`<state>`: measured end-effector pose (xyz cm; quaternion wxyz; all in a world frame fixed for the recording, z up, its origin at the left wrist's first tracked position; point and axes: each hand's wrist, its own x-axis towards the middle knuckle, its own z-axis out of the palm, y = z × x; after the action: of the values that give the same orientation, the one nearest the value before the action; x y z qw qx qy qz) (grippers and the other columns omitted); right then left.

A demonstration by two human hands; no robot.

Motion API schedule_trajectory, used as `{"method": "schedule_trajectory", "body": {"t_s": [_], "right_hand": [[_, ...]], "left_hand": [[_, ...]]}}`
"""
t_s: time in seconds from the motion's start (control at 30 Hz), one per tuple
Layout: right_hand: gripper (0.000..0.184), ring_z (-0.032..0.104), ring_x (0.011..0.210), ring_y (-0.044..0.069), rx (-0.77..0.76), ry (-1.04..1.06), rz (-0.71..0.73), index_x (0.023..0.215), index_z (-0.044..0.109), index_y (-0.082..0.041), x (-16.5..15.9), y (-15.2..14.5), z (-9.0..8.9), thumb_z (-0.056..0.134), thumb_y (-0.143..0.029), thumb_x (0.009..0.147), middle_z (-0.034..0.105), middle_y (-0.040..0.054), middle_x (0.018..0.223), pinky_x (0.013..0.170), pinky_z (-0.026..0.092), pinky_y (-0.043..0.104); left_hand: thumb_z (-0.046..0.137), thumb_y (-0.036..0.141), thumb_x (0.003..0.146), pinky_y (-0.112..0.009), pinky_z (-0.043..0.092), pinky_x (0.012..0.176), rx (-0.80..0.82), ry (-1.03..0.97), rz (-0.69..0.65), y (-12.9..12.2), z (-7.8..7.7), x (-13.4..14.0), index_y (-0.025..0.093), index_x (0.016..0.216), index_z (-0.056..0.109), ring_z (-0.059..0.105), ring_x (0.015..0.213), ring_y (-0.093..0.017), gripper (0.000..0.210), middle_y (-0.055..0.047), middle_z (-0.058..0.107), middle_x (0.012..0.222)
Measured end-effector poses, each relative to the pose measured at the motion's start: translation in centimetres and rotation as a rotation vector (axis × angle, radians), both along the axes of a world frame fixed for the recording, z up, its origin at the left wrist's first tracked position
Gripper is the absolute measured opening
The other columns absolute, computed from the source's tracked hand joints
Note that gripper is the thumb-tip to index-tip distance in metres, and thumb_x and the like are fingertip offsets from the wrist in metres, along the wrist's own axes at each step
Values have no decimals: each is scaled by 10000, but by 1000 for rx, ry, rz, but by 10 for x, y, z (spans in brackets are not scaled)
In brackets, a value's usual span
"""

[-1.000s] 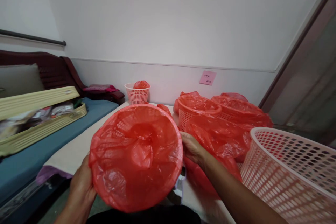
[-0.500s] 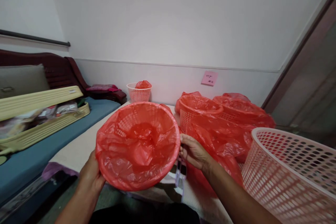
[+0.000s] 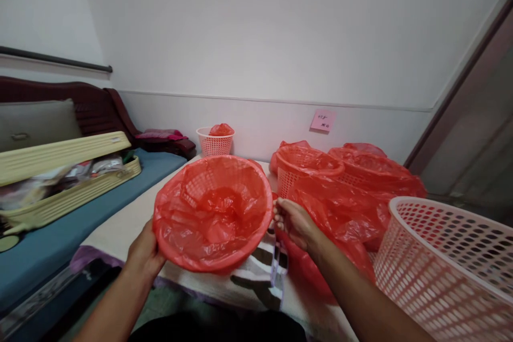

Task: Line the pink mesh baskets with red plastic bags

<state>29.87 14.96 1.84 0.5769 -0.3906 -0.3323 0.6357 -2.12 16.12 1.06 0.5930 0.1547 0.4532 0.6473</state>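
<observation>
Two hands hold one lined basket (image 3: 214, 211) above the near edge of the bench (image 3: 120, 224), its mouth tipped toward the person. A red bag (image 3: 216, 208) covers the inside and folds over the rim, with the pink lattice showing through the film. Gripping the lower left rim is the left hand (image 3: 145, 248), fingers wrapped beneath and thumb on top. Across from it, the right hand (image 3: 294, 222) pinches the right rim where the bag folds over.

Below the basket, a striped cloth (image 3: 260, 278) lies on the bench edge. Just to the right, a loose heap of red bags (image 3: 340, 214) rests on the bench, touching the right forearm. Behind the heap stand two more lined baskets (image 3: 308, 163), side by side near the wall. At the far right, near the person, sits a large unlined basket (image 3: 444, 256), pink and full of holes. A small basket (image 3: 215, 141) with a red bag bunched inside stands well apart at the far end of the bench, against the wall. A pink note (image 3: 323, 120) is stuck to the wall above the lined pair. On the left, a cream crate (image 3: 68, 171) lies on a blue bed (image 3: 48, 246).
</observation>
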Motion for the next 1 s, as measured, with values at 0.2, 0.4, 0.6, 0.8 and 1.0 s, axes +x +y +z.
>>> {"method": "schedule_trajectory", "body": {"t_s": [0.2, 0.4, 0.6, 0.8, 1.0], "right_hand": [[43, 597, 537, 88, 15, 64, 80, 808, 631, -148, -5, -2, 14, 629, -135, 767, 643, 9, 674, 455, 482, 165], [93, 565, 464, 69, -39, 118, 40, 722, 580, -157, -14, 15, 9, 595, -92, 786, 611, -16, 568, 453, 493, 156], [58, 595, 473, 79, -73, 115, -10, 775, 568, -165, -12, 29, -4, 586, -132, 818, 632, -15, 595, 461, 512, 171], [92, 568, 462, 83, -23, 74, 26, 739, 564, -172, -22, 33, -12, 654, -158, 755, 592, -34, 561, 490, 515, 194], [134, 462, 374, 53, -32, -2, 40, 637, 540, -160, -17, 30, -20, 646, -120, 707, 532, -42, 470, 357, 353, 137]], "left_hand": [[549, 109, 872, -218, 530, 512, 21, -62, -45, 26, 9, 7, 131, 834, 622, 599, 529, -84, 84, 25, 641, 688], [518, 288, 936, -196, 481, 456, 52, -130, -72, 45, 26, 9, 134, 799, 586, 544, 480, -62, 217, 56, 572, 622], [471, 203, 924, -175, 470, 360, 181, -197, -158, 22, 25, 4, 143, 830, 618, 607, 461, -89, 184, 10, 669, 648], [554, 12, 795, -135, 491, 374, 262, -201, -149, 7, 9, 1, 152, 890, 650, 616, 486, -65, 195, 31, 698, 716], [651, 17, 734, -133, 499, 385, 261, -144, -113, -14, 3, 13, 142, 824, 655, 608, 496, -63, 154, 32, 683, 710]]}}
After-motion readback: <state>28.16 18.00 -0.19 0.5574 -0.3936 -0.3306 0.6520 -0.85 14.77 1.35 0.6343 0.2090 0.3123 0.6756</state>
